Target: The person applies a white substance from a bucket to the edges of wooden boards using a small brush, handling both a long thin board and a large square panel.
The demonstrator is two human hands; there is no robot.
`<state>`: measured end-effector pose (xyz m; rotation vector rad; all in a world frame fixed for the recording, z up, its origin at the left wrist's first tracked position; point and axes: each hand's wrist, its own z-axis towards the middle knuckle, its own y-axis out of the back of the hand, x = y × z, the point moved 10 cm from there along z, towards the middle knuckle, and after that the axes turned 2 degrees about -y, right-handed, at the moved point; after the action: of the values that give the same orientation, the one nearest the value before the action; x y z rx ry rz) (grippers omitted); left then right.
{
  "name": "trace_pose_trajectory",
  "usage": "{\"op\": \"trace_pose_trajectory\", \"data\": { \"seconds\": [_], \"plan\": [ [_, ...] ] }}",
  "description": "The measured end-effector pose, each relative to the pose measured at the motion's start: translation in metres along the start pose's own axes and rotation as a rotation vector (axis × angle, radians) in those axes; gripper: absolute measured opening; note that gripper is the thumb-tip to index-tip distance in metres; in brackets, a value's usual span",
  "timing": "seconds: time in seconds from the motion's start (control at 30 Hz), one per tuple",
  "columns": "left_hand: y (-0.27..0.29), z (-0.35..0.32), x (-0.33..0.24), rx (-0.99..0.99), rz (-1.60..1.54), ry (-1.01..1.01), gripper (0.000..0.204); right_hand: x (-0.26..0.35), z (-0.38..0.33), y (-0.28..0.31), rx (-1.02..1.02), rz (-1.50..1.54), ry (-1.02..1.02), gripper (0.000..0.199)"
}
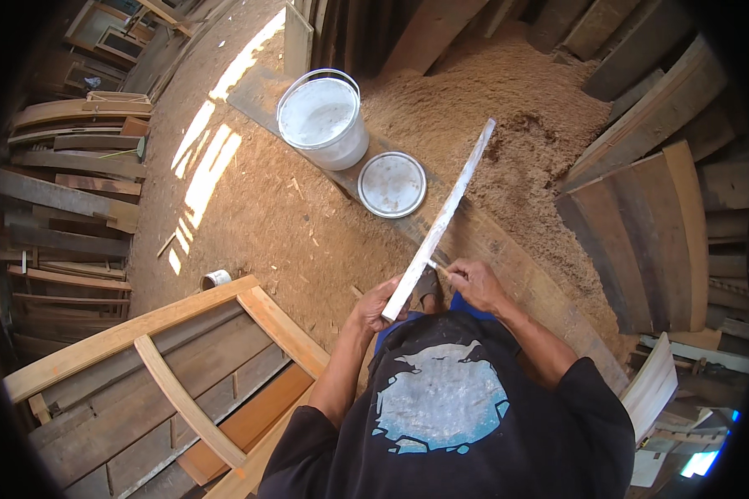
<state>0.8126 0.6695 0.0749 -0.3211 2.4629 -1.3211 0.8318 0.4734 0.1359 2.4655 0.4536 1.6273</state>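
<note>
A long wooden strip point(448, 218), coated white, slants away from me to the upper right. My left hand point(374, 303) is closed around its near end. In my right hand point(478, 286) is a small paintbrush point(438, 268), pinched by its handle, its white tip against the strip's right edge. Beyond the strip, to the left, a white bucket point(344, 151) stands on a long plank with a pale disc at its top. A round, white-smeared lid point(393, 185) lies flat on the plank beside it.
The long plank point(508, 254) runs diagonally across the sawdust-covered floor. At lower left lies a wooden frame point(133, 330) with a curved piece inside. A small tin point(215, 279) sits beyond it. Boards point(641, 241) lean at right, near a sawdust heap point(508, 83); stacked timber point(75, 187) lines the left.
</note>
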Motion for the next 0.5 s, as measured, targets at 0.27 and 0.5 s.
{"op": "trace_pose_trajectory", "data": {
  "seconds": [0.27, 0.5],
  "plan": [
    [-0.002, -0.004, -0.004, -0.056, 0.012, -0.024, 0.039, 0.029, -0.011, -0.008, 0.134, 0.319, -0.095, 0.020],
    [-0.013, -0.001, -0.005, -0.101, 0.013, -0.047, 0.050, 0.022, -0.011, -0.019, 0.107, 0.062, -0.042, 0.020]
  ]
}}
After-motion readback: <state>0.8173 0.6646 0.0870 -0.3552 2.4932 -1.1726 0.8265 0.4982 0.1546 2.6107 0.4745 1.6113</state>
